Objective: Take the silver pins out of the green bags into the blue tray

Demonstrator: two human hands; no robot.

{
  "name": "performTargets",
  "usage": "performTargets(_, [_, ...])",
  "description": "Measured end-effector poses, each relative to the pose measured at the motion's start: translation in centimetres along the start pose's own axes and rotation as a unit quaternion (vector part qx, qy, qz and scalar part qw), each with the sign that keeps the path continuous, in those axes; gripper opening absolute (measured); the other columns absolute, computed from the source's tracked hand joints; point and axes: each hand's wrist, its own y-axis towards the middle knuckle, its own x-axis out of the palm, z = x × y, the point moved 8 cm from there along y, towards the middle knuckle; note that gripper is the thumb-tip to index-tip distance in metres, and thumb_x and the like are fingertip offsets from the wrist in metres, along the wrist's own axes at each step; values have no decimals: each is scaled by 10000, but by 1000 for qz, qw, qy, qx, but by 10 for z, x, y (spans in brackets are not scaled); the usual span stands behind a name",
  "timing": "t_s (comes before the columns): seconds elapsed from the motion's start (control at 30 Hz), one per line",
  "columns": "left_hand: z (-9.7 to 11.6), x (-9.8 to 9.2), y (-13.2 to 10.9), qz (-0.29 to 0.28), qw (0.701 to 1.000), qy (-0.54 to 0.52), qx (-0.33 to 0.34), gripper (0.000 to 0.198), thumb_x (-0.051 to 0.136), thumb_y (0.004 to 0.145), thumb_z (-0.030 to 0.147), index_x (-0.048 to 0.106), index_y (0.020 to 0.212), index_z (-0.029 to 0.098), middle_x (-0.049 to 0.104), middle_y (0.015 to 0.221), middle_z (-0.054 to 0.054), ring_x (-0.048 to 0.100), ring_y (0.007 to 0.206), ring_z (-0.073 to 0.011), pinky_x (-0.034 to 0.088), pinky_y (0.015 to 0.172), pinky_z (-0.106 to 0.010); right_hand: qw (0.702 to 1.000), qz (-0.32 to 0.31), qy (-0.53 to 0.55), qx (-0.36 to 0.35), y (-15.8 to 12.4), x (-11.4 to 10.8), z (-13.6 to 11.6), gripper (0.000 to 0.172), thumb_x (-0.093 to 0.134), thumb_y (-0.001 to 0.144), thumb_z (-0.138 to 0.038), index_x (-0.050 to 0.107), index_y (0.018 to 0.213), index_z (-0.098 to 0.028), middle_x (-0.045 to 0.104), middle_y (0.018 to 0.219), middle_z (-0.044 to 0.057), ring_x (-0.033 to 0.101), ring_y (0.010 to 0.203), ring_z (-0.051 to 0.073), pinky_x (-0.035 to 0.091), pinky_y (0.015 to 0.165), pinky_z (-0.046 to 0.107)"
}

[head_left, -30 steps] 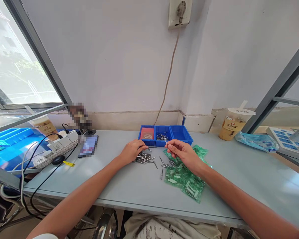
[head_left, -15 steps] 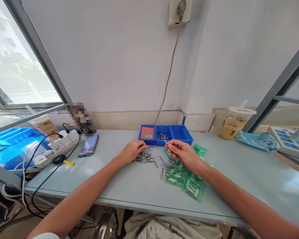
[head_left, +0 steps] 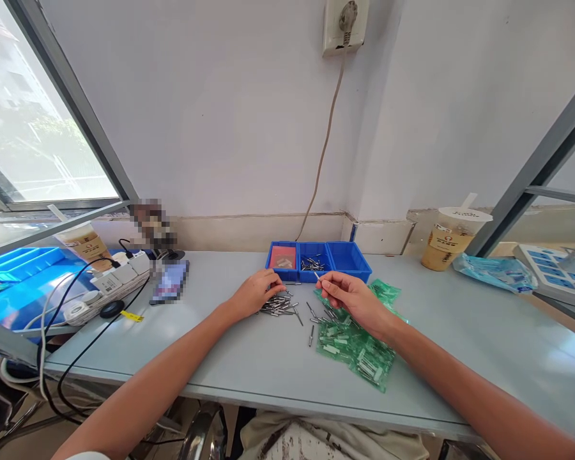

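My left hand (head_left: 255, 291) rests with curled fingers on a pile of small metal pins (head_left: 278, 305) on the grey table (head_left: 249, 358). Whether its fingers grip one I cannot make out. My right hand (head_left: 352, 295) pinches a single metal pin (head_left: 317, 276) and holds it up in front of the blue three-part tray (head_left: 317, 259). The tray's middle part holds several pins and its left part a red pad. Under my right wrist lies a heap of green plastic bags (head_left: 357, 342) with more pins in them.
A power strip (head_left: 110, 281) with black and white cables and a phone (head_left: 170, 281) lie at the left. Blue bins (head_left: 23, 281) stand further left. A lidded drink cup (head_left: 453, 237) and a blue packet (head_left: 496, 271) are at the right. A wall socket (head_left: 345, 25) hangs above.
My left hand has shifted slightly right over the pin pile. My right hand has tilted its pin a little; otherwise nothing has moved.
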Motion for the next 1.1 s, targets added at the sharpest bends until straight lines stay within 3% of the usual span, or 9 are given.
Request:
performTargets(0.13, [2,-4,0,21,1000,1,5,323,491,1079,452,657,945,210,652,1006,-49,616,914,-192,470,830,-297,1000,-2,0,-5,0,1,0,404,725,886,-609,715,956,-212,624,843,10,481,644,118,394,586,265])
performTargets(0.33, [-1,-12,1,49,998,1,-33,308,521,1063,447,663,940,202,683,909,-25,601,826,-186,457,787,-307,999,31,17,-19,1,-6,-1,380,755,873,-582,684,965,-220,613,822,-2,501,654,124,404,592,266])
performTargets(0.5, [-1,-14,1,52,997,1,-57,313,562,1041,460,656,893,201,665,848,-4,585,798,-177,437,746,-294,998,38,5,-44,2,-9,-4,354,795,849,-546,663,917,-225,582,806,-16,511,703,138,443,653,280])
performTargets(0.7, [-4,-12,0,55,997,-4,-61,273,599,1030,433,661,899,202,656,842,7,573,773,-167,425,728,-285,996,53,-37,-58,2,-7,-9,381,849,780,-545,664,854,-220,568,768,-13,485,707,154,425,626,285])
performTargets(1.1, [-1,-15,1,88,996,3,-5,251,617,1030,396,685,887,202,701,886,-18,555,874,-203,448,785,-313,998,-28,51,9,0,2,5,359,725,913,-571,706,963,-216,610,857,10,493,658,120,370,611,278])
